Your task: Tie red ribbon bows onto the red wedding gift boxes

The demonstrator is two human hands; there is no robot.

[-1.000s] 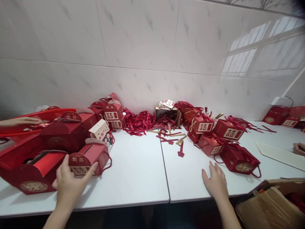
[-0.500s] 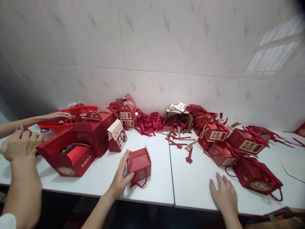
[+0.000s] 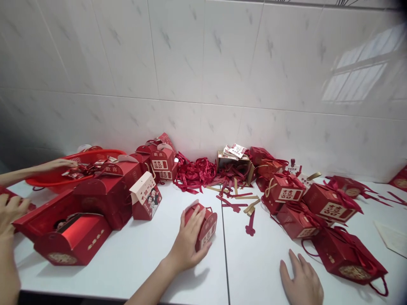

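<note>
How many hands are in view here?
4: left hand on red box, right hand near ribboned box, co-worker's hand at red basket, another hand at far left.

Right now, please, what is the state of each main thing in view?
Small red box: gripped by the left hand.
Right hand: open, holding nothing.
Red basket: partly filled.
Cartoon-figure box: standing, apparently closed.
Red ribbons: loose, heaped.
Cardboard box: open-fronted, strips inside.
Printed cards: loosely stacked on it.
Front-right box: ribbon across it.

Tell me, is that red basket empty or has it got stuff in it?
Not empty: small red-and-white things show inside the red basket, by another person's hand.
</note>
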